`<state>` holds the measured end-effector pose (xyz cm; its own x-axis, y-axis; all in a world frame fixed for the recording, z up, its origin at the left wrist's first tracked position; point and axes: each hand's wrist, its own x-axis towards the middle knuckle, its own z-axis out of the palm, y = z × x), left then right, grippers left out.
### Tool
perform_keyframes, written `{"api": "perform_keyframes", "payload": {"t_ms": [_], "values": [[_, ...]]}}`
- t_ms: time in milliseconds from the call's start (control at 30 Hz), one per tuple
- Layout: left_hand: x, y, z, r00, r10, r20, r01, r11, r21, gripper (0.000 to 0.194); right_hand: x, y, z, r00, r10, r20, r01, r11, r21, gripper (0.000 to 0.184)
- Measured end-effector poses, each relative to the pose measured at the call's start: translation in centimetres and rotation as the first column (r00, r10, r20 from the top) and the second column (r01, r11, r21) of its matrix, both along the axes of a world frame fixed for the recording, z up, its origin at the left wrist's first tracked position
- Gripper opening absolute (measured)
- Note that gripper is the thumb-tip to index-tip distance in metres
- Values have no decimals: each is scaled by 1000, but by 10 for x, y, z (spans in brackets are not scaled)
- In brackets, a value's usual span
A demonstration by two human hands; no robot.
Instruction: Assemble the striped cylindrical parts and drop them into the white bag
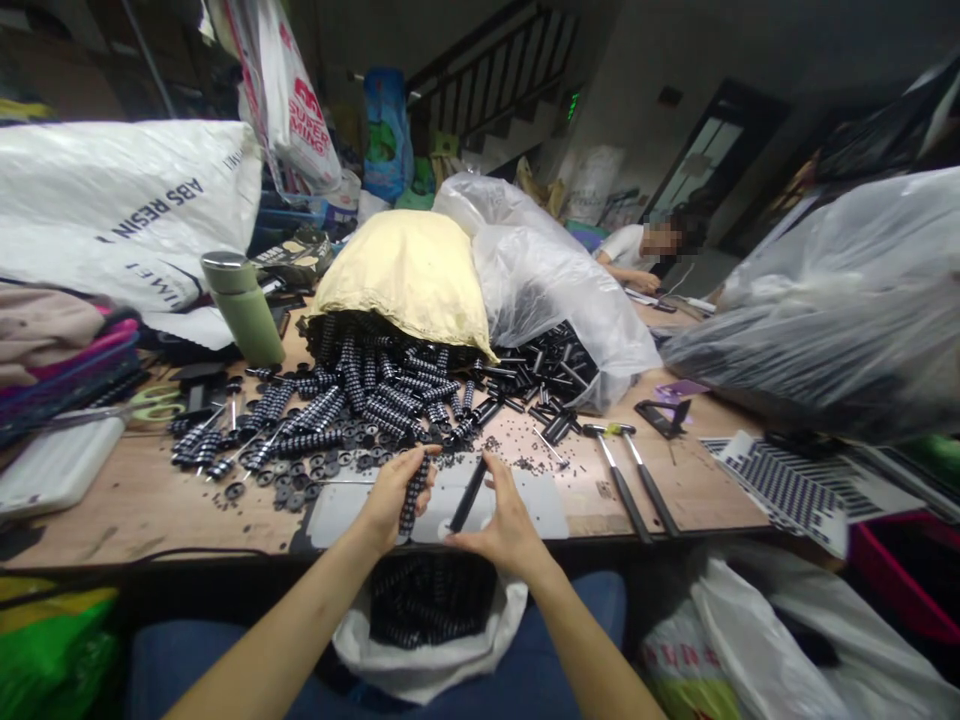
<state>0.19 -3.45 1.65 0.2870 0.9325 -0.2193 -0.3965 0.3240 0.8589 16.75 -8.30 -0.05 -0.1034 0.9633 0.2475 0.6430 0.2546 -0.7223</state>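
The left hand (pixel 387 500) pinches a ridged, white-flecked black roller (pixel 414 493) between thumb and fingers; the right hand (pixel 508 528) holds a smooth black tube (pixel 469 494) lengthwise, thumb at its lower end, fingertip at the upper; both pieces are over the pale grey board (pixel 341 515), above an open white sack (pixel 427 677).

a green flask (pixel 251 318) stands beside a white sack (pixel 112 215) lettered "abs resin" — pale-green scissors (pixel 155 403) lie nearer the front edge. a red-printed carrier bag (pixel 296 115) hangs above. farther back — a dark stair railing (pixel 471 48), a doorway (pixel 701 165) and a person (pixel 626 243) in a white top.
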Motion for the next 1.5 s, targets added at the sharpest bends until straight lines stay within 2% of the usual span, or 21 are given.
{"api": "perform_keyframes", "payload": {"t_ms": [133, 267, 400, 600, 800, 867, 933, 967, 1000, 1067, 1133, 1200, 1233, 1267, 1300, 1333, 1400, 1500], "values": [[5, -8, 5, 999, -9, -47, 6, 997, -83, 46, -9, -2, 10, 985, 161, -53, -156, 983, 98, 112], [15, -13, 9, 997, 64, -36, -68, 988, -141, 27, -18, 1, 19, 950, 308, -50, -294, 939, 178, 111], [21, -18, 14, 997, 60, -53, -68, 985, -161, 18, -20, 3, 19, 934, 353, -47, -344, 929, 134, 113], [27, -16, 17, 995, 14, -101, -39, 969, -244, 18, -17, 0, 13, 938, 324, -122, -320, 946, 49, 112], [34, -6, 6, 987, -82, -141, 39, 959, -281, 23, -18, -2, 5, 972, 186, -144, -181, 982, 48, 103], [35, -4, -3, 970, -117, -213, 73, 977, -203, 27, -19, -1, -3, 987, 119, -111, -112, 991, 67, 101], [37, -4, -15, 921, -62, -386, 88, 995, 51, 27, -20, -1, -15, 997, 32, -76, -26, 997, 77, 101], [39, -5, -23, 872, 14, -490, 112, 967, 228, 28, -21, 0, -23, 998, -18, -58, 22, 997, 78, 101], [40, -6, -31, 807, 113, -579, 160, 903, 399, 31, -20, 0, -30, 998, -60, -35, 63, 995, 78, 100], [41, -8, -50, 666, 286, -689, 322, 723, 611, 38, -13, 1, -41, 994, -98, 37, 95, 993, 67, 95], [40, -10, -66, 569, 358, -740, 497, 568, 656, 39, 7, 2, -45, 983, -105, 152, 100, 994, 42, 88], [36, -9, -77, 512, 388, -766, 629, 438, 642, 40, 42, 3, -40, 924, -235, 301, 239, 971, 25, 75], [32, -9, -79, 493, 403, -771, 677, 379, 631, 41, 64, 4, -36, 833, -403, 380, 418, 907, 47, 63], [29, -7, -81, 478, 419, -772, 711, 331, 620, 42, 87, 6, -31, 665, -574, 477, 620, 781, 76, 52], [26, -6, -81, 467, 436, -770, 735, 293, 612, 42, 109, 7, -26, 469, -666, 581, 773, 627, 95, 46], [23, -5, -79, 460, 453, -764, 750, 263, 607, 42, 129, 9, -22, 402, -684, 609, 820, 565, 93, 41], [18, -2, -75, 445, 487, -751, 766, 227, 601, 40, 160, 11, -18, 345, -678, 649, 857, 509, 77, 31], [16, 0, -66, 384, 549, -742, 794, 215, 569, 35, 179, 10, -19, 347, -659, 667, 870, 492, 34, 32]]}}
